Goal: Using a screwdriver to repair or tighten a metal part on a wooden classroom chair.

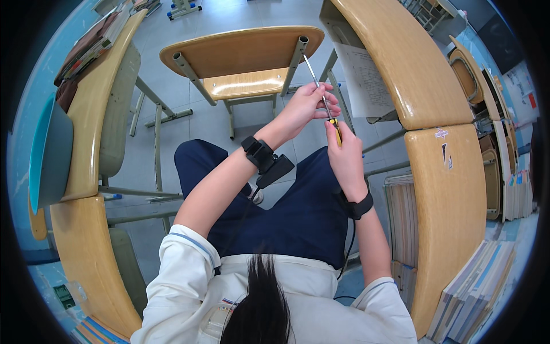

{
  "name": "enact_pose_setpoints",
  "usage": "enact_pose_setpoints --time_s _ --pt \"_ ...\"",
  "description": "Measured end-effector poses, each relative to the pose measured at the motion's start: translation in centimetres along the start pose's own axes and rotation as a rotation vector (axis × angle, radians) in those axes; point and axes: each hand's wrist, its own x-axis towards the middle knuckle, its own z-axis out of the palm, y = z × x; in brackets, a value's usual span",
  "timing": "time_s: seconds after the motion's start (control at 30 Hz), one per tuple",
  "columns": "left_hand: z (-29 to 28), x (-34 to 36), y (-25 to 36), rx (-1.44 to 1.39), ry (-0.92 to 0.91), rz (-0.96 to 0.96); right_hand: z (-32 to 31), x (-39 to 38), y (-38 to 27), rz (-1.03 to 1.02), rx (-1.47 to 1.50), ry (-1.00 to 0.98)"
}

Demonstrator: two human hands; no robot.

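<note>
A screwdriver (314, 73) with a long metal shaft and a yellow-and-black handle slants up and away from me. My right hand (346, 153) is closed around its handle. Higher up, my left hand (306, 109) has its thumb and fingers on the shaft, the other fingers loosely curled. The tip meets the right metal tube (295, 64) of a wooden chair (240, 53), near the tube's open upper end. Whether a screw sits under the tip is too small to tell. The chair's backrest and seat are light brown, and a second tube (193, 77) stands at its left.
Wooden desks flank me on the left (86, 241) and right (447, 206). Written paper (365, 80) hangs from the right desk. A teal bin (51, 155) stands at left. Books (475, 286) are stacked at lower right. Black bands with cables circle both wrists.
</note>
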Motion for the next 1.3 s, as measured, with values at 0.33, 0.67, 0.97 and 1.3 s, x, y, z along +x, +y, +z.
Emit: enact_pose_setpoints --time_s 0.33,0.67,0.97,1.3 --pt "-0.3 -0.1 -0.3 -0.066 -0.012 0.031 -0.8 0.3 2.1 0.717 1.582 -0.62" --pt "0.1 0.0 0.2 0.03 0.033 -0.027 -0.3 0.0 0.4 0.337 0.498 -0.242" --pt "-0.2 -0.1 -0.2 -0.06 -0.016 0.038 -0.9 0.4 1.5 0.774 1.702 -0.648" --pt "-0.7 -0.1 -0.3 0.007 0.021 -0.016 0.2 -0.3 0.5 0.352 0.613 -0.239"
